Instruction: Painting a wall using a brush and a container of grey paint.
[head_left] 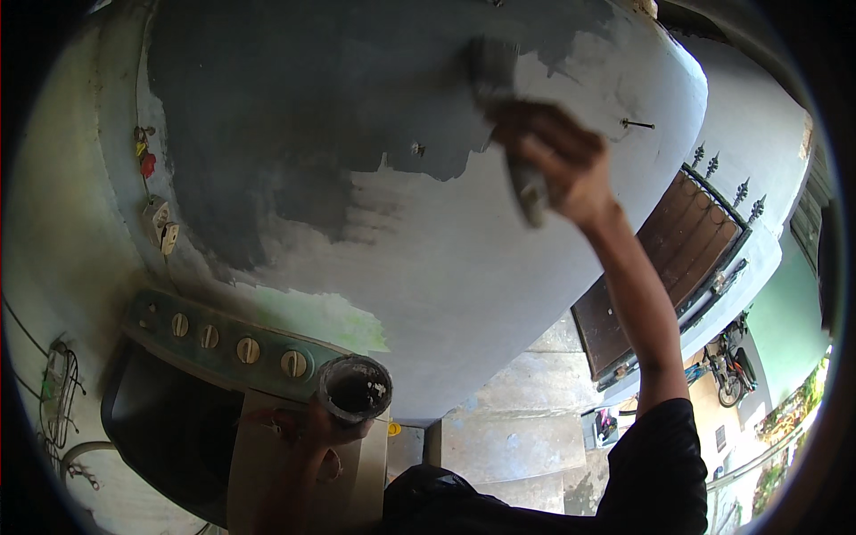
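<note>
In the head view, the right arm reaches upward, the right hand (557,160) closing its blurred fingers around a paintbrush (493,76) at the wall (428,267). Bristles point up; the long axis slants from upper left to lower right. The left hand (314,437) curls round a cup (361,415) above a washing machine (214,339). Grey paint partly covers the pale wall.

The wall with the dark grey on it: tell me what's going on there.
A person's right hand holds a paintbrush, blurred, up at the wall, near the edge of the dark grey coat. The left hand holds a round pot, dark inside, over a washing machine. Dark grey covers much of the wall's upper left; the rest is mostly pale.
</note>
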Demonstrator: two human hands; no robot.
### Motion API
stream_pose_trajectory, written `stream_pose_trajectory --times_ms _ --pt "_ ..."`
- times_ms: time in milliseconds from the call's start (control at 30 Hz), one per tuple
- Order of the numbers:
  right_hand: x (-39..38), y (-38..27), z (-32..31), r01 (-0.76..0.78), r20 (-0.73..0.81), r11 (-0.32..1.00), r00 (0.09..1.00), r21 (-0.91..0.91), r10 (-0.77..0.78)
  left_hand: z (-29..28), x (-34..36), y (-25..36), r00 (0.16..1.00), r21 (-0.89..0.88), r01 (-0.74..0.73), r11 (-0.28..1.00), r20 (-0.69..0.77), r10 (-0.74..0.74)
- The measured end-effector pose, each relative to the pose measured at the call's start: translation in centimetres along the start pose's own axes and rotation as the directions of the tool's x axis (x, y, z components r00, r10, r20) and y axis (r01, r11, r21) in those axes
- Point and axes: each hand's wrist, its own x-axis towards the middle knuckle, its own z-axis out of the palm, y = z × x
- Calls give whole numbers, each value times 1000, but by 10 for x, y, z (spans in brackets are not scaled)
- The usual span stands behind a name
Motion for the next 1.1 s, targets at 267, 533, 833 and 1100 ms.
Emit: stream_pose_trajectory --times_ms 267,533,833,1100 --pt "6 -16 -11 37 -200 998 980 46 -27 0 -2 -4 998 32 -57 998 6 57" --pt "-17 -28 18 -48 100 988 994 150 33 -2 2 -3 996 45 -88 995 17 88" --pt "26 33 -16 -9 -306 990 951 -139 -34 3 4 6 996 -29 -85 996 -26 84" --pt "-12 -16 3 65 -6 997 998 42 -65 0 -1 -1 978 -363 206 909 40 -205"
